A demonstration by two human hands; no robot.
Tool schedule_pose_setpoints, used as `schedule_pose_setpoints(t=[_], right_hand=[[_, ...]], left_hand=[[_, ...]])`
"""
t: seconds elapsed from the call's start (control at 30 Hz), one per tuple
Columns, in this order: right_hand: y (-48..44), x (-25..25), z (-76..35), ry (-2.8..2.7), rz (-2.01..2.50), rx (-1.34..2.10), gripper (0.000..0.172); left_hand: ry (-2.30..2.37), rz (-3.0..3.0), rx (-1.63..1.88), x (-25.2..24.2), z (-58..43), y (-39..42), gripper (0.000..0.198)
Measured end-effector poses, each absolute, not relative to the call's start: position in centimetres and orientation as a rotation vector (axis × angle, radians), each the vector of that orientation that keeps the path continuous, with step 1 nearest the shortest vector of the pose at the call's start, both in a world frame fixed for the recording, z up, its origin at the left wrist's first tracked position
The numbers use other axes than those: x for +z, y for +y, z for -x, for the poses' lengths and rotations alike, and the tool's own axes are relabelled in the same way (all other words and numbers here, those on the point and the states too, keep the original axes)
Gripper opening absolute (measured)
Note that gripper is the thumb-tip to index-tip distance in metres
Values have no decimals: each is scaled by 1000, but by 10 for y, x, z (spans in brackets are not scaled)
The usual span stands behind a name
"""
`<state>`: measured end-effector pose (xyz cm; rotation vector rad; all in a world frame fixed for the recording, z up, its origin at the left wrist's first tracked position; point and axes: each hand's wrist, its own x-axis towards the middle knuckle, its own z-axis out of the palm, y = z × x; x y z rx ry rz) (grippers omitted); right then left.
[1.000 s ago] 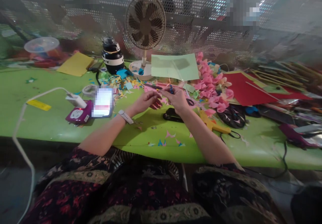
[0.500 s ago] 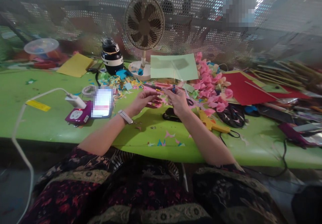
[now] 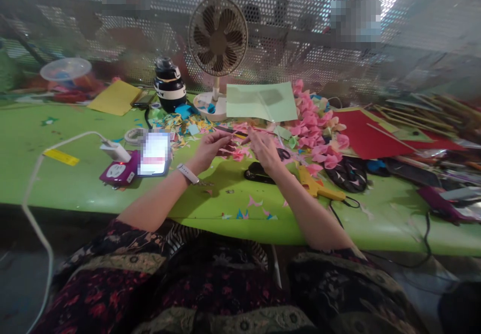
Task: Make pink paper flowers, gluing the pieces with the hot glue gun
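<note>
My left hand (image 3: 212,146) and my right hand (image 3: 265,148) are raised close together over the green table (image 3: 56,184), just in front of the paper heap. Both are pinched shut. A thin pale stick (image 3: 242,132) runs between their fingertips. A crumpled pink paper piece (image 3: 236,152) sits just under the gap between the hands; whether either hand touches it I cannot tell. A white watch (image 3: 188,174) is on my left wrist. A black tool (image 3: 257,174) lies on the table below my right hand.
Behind the hands are a desk fan (image 3: 217,38), a light green sheet (image 3: 261,101), pink paper flowers (image 3: 313,123) and a red sheet (image 3: 366,133). A yellow glue gun (image 3: 317,188) lies to the right. A phone (image 3: 153,152), purple power strip (image 3: 114,173) and white cable lie left.
Both hands have lifted slightly and moved a little farther from me. The small blue thing seen at my right fingertips earlier no longer shows. The pink piece now sits lower between the hands.
</note>
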<state>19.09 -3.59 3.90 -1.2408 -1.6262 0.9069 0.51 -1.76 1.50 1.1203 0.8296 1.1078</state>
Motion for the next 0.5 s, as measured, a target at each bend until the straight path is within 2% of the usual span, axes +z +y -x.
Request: schedule_pose_setpoints(t=[0.07,0.2,0.33,0.5], right_hand=[[-38,39,-189,-1770,1332,684,67],[-39,37,-183,-1932,1447,456,62],[-39,36,-183,-1966,1446,399,60],[-39,40,-186,-1983,1441,507,59]], left_hand=[[829,-1119,1135,15,-4,-16,10],[782,-1088,1141,17,-6,-18,11],[739,-1025,1126,17,-8,-19,12],[732,-1048,1113,13,-6,-17,17]])
